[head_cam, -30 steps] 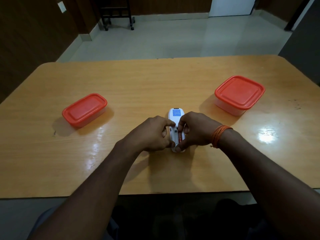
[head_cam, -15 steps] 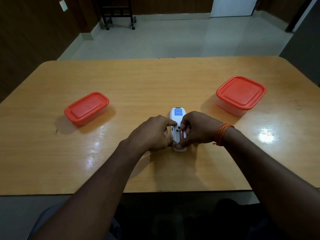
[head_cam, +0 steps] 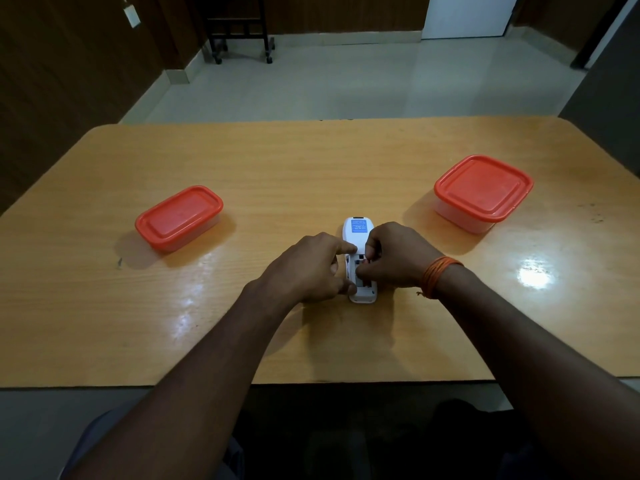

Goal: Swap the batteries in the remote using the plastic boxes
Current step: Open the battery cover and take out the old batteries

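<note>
A white remote (head_cam: pixel 358 230) lies face down at the middle of the table, its battery compartment (head_cam: pixel 360 277) uncovered. My left hand (head_cam: pixel 308 266) grips the remote from the left, index finger across its back and thumb low on its side. My right hand (head_cam: pixel 394 258) curls over the compartment from the right and pinches a red battery (head_cam: pixel 367 261), of which only a sliver shows between the fingertips. A rectangular plastic box with an orange lid (head_cam: pixel 179 218) stands at the left. A squarer one (head_cam: pixel 483 190) stands at the right. Both are closed.
The wooden table (head_cam: pixel 311 168) has its near edge just in front of my forearms. An orange thread band (head_cam: pixel 437 277) circles my right wrist. Beyond the table are a tiled floor and a dark wheeled stand (head_cam: pixel 239 29) by the far wall.
My right fingers have closed further over the red battery, which lay in plain sight along the compartment's right side before. My left hand stays on the remote.
</note>
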